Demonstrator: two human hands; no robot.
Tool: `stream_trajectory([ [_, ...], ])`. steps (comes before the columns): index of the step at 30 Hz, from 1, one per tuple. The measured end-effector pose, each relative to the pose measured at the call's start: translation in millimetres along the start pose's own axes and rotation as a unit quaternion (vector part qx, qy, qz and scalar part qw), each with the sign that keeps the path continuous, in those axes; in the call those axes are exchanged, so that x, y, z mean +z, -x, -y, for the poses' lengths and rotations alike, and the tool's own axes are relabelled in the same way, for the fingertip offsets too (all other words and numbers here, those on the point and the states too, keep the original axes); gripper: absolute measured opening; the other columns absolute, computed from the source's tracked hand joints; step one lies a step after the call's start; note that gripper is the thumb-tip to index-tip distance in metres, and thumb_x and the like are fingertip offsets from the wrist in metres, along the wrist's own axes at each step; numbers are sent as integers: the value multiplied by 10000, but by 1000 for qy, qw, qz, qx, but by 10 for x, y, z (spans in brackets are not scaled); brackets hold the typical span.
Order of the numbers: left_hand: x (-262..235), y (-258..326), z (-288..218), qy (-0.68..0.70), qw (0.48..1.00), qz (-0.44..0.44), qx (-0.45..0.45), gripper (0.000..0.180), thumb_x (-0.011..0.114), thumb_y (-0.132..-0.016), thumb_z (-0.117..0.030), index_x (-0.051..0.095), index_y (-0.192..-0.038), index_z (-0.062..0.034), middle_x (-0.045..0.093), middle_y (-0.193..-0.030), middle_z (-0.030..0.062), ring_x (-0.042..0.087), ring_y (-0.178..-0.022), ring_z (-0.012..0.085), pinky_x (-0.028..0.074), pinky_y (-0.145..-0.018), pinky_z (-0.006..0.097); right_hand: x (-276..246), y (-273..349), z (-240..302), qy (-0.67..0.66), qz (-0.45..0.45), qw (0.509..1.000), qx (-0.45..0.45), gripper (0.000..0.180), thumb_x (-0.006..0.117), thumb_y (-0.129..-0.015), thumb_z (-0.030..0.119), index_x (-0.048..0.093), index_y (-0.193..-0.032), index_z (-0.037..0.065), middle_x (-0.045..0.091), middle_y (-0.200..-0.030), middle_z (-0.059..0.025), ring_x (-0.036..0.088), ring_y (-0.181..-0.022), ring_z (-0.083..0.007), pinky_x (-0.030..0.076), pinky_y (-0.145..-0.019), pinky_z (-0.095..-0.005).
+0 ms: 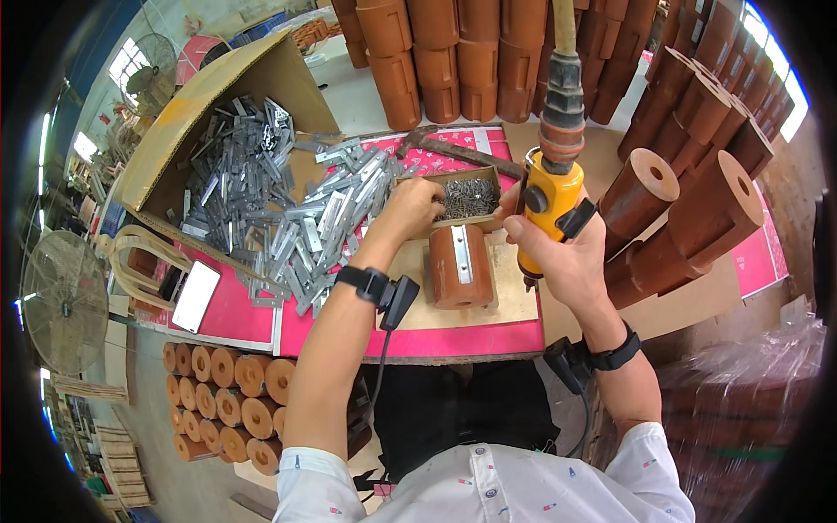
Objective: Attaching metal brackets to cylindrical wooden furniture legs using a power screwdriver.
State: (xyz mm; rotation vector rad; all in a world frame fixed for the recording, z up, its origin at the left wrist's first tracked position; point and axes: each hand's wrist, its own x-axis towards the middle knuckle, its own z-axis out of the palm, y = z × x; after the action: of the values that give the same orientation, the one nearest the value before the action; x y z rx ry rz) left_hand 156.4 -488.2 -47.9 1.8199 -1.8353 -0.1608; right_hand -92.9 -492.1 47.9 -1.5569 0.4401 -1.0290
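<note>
My right hand [567, 248] grips a yellow power screwdriver [553, 199], bit down, hanging from a thick dark hose fitting above. Its tip is to the right of a reddish-brown wooden cylinder [445, 270] lying on a light board [514, 301]. Along the cylinder's top runs a narrow silver metal plate [463, 254] with holes. My left hand [414, 209] reaches into the left end of a small cardboard box of screws [471, 198] just beyond the cylinder. Its fingers are curled together; whatever is between them is too small to make out.
Loose metal plates [327, 218] spill from a large cardboard box [166, 131] at left. A hammer [462, 155] lies behind the screws. Brown cylinders [663, 200] stand and lie at right; others are stacked [235, 383] below the table. A phone [197, 296] rests at the left edge.
</note>
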Motion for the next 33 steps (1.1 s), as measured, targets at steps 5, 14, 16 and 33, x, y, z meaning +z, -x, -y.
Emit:
stream_trajectory([
  [5, 95, -141, 30, 14, 994, 103, -19, 196, 710, -752, -111, 695, -897, 21, 683, -854, 221, 663, -805, 351, 515, -739, 390, 5, -4, 7, -13, -1, 1000, 0, 432, 742, -812, 80, 525, -1178, 4, 627, -996, -29, 587, -911, -97, 486, -855, -270],
  [14, 169, -93, 46, 59, 998, 11, -31, 141, 713, -730, -110, 730, -828, -9, 685, -809, 208, 675, -819, 341, 519, -775, 410, -40, -45, -20, 4, 3, 1000, -7, 432, 720, -829, 75, 517, -1203, 0, 623, -999, -24, 583, -925, -91, 481, -861, -268],
  [16, 163, -56, 7, 55, 996, -66, -30, 182, 682, -772, -138, 722, -868, 11, 686, -831, 182, 672, -764, 316, 521, -745, 361, -11, -58, -17, -5, 0, 1000, -6, 434, 719, -828, 75, 516, -1204, 1, 621, -996, -20, 580, -921, -88, 480, -857, -265],
  [33, -205, 644, -360, 563, 773, -172, -237, 163, 642, -874, -45, 667, -1021, 21, 698, -904, 99, 667, -826, 150, 515, -715, 258, 201, -273, 79, -19, -6, 999, -39, 315, 725, -829, 99, 558, -1088, 33, 622, -932, 4, 569, -846, -70, 482, -768, -243],
])
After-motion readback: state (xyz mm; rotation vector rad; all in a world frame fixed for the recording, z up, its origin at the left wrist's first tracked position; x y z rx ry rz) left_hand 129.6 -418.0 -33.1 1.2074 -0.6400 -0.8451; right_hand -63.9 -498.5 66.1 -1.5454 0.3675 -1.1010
